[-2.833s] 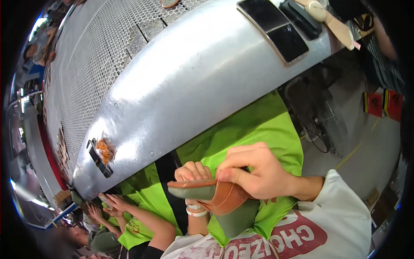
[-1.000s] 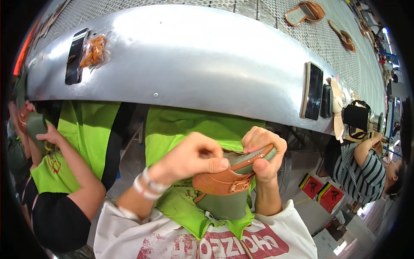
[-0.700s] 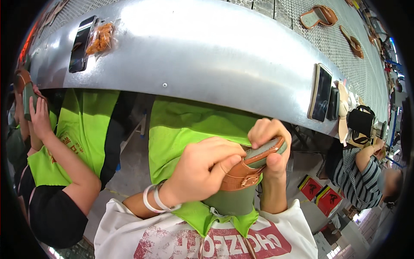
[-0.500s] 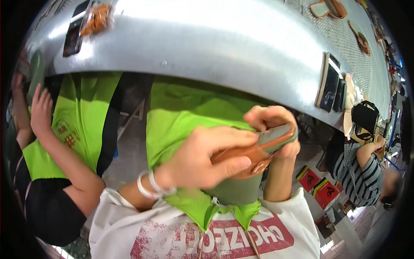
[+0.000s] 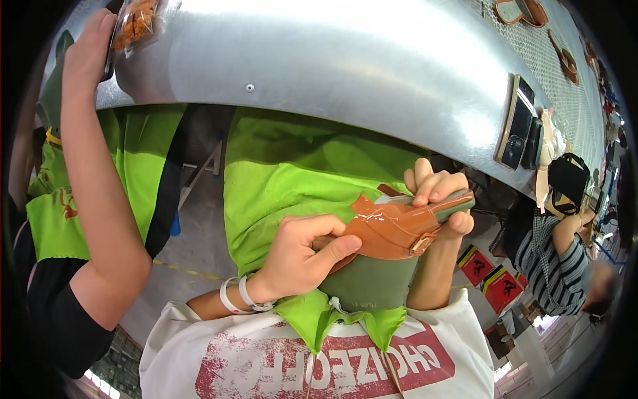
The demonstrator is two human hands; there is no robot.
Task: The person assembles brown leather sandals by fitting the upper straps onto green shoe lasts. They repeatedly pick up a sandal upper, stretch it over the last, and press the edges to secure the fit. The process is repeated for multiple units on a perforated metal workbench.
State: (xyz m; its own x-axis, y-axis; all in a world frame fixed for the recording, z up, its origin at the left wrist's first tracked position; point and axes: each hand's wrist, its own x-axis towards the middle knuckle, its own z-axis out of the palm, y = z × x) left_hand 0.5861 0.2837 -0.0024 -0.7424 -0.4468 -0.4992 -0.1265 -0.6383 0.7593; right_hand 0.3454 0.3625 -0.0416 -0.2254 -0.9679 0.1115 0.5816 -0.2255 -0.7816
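Head view: your left hand point(image 5: 302, 256), nearly closed, pinches the strap point(image 5: 389, 233) at the last's point(image 5: 369, 282) left; your right hand point(image 5: 438, 196) curls round its right end.

Smartphone point(image 5: 512, 130) lies near right end of metal tabletop point(image 5: 332, 70), black case point(image 5: 533, 143) just beside it. Upper left: clear bag of orange pieces point(image 5: 136, 25).

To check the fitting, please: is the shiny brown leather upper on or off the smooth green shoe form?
On: the upper wraps the form, whose green shows below it. One corner, near the left hand, stands free.
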